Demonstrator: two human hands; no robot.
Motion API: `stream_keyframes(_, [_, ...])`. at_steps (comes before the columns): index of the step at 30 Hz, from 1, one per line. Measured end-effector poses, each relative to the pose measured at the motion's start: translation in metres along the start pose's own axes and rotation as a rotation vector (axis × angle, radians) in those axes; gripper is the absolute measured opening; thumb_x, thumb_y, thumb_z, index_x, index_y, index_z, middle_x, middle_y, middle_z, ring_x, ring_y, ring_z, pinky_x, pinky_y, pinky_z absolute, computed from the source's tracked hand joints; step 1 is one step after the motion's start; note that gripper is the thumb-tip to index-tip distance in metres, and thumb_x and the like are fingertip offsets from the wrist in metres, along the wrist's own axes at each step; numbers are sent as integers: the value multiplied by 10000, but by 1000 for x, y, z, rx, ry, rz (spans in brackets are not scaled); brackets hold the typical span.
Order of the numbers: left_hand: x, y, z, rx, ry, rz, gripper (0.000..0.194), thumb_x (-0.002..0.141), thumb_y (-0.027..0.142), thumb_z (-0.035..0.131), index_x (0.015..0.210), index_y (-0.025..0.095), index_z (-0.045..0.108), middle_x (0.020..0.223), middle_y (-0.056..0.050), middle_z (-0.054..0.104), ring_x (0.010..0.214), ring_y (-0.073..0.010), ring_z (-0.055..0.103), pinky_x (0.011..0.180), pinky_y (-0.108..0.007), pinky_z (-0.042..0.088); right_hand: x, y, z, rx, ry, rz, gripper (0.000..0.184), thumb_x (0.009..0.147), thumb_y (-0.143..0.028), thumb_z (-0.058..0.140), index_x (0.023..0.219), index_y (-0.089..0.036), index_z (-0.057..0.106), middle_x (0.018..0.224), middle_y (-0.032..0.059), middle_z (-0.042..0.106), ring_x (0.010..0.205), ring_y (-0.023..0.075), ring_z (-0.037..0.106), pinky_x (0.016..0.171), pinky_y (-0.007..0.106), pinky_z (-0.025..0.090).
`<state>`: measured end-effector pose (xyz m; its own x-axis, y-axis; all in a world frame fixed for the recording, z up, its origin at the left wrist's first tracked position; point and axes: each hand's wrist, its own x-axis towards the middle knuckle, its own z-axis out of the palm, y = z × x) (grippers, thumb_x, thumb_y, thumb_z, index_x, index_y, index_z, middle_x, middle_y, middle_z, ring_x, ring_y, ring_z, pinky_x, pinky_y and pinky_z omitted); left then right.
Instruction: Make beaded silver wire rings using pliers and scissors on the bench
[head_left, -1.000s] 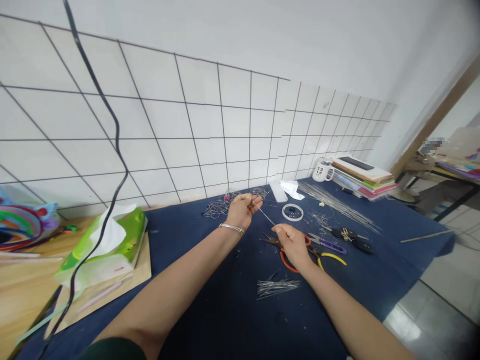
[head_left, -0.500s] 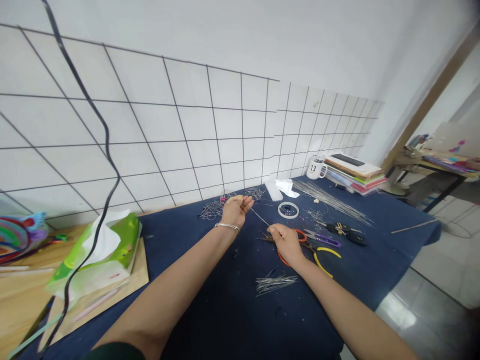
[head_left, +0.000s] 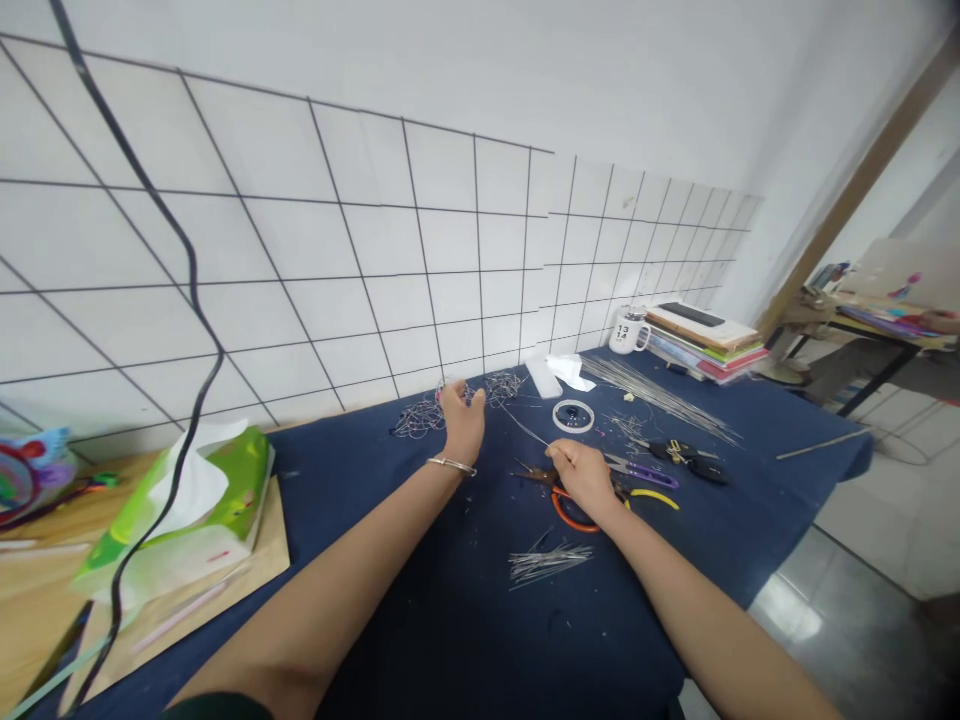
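Note:
My right hand is closed in a pinch on one end of a thin metal wire, above the scissors and pliers. The wire's other end reaches up and left toward the table's back. My left hand, with a bracelet at the wrist, has its thumb and fingers apart beside a tangled wire pile; nothing shows between them. A second tangle of wire lies just right of it. Beneath my right hand are orange-handled scissors, partly hidden. A bundle of short wires rests nearer to me.
On the dark blue cloth are purple-handled snips, black pliers, a white ring-shaped dish and long wires. A mug and stacked books stand behind. At left sits a green tissue pack.
My left hand has let go of the wire's far end and moved slightly left toward the tangle, its fingers spreading. My right hand keeps hold of the wire and has shifted slightly right.

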<state>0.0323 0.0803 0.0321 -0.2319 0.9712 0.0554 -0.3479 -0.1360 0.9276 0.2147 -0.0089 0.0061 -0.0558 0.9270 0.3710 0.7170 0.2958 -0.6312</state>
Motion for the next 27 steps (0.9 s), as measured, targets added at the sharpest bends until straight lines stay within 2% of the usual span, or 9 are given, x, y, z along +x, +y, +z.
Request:
stream_keyframes(1, [-4,7,2,13,-42,57,305,649,82,631,915,201,540,1104,-50,535,1134,-152,427,982,-304,297,0,0,-1,-1,-1,-2,227,803,-231,406,777,-212,630,740,5,637,706,154,545,682,237,364])
stream_keyframes(3, [-13,19,8,142,-402,210,250,643,60,628,850,199,598,1067,-61,573,1124,-173,434,1014,-319,244,1,0,-3,3,-11,-13,230,806,-235,405,792,-214,634,760,3,639,721,156,545,686,240,365])
stream_keyframes(5, [-23,25,14,248,-782,116,196,640,34,619,735,205,627,890,-50,636,1007,-179,518,1018,-336,227,1,-1,-4,12,-22,-29,236,812,-251,400,779,-208,629,747,0,629,701,151,535,659,233,363])
stream_keyframes(7, [-32,27,17,280,-959,1,196,634,18,611,660,211,631,771,-41,644,918,-179,559,997,-326,253,0,-2,-4,17,-34,-38,252,820,-278,393,727,-195,612,672,-9,595,638,137,509,604,218,348])
stream_keyframes(9, [-38,26,18,320,-1003,58,191,613,28,630,631,218,633,734,-43,643,860,-190,574,932,-305,323,0,-4,-5,15,-44,-44,284,825,-307,391,649,-184,576,576,-24,527,564,118,460,552,204,319])
stream_keyframes(14, [-38,23,14,595,-1088,507,134,647,121,634,720,230,661,724,-49,650,719,-183,593,726,-245,411,-1,-8,-9,6,-91,-90,345,843,-333,359,565,-175,487,533,-37,440,515,94,393,523,193,280])
stream_keyframes(19, [-34,19,12,691,-1098,692,123,694,149,590,734,246,655,684,-29,640,650,-161,588,627,-213,407,0,-8,-12,-13,-119,-126,320,843,-303,351,582,-176,485,564,-33,459,551,97,418,558,192,293])
stream_keyframes(21, [-34,17,10,658,-1085,672,96,678,151,611,684,240,644,631,-19,616,616,-151,571,604,-206,393,0,-8,-12,-18,-135,-129,316,840,-294,356,579,-177,489,553,-35,455,548,98,422,552,192,291])
stream_keyframes(27, [-33,13,0,506,-1030,311,72,656,147,651,618,199,619,620,-25,568,635,-139,528,641,-205,353,1,-10,-21,29,-204,-131,251,834,-268,386,685,-191,573,604,-38,541,560,95,474,546,187,295])
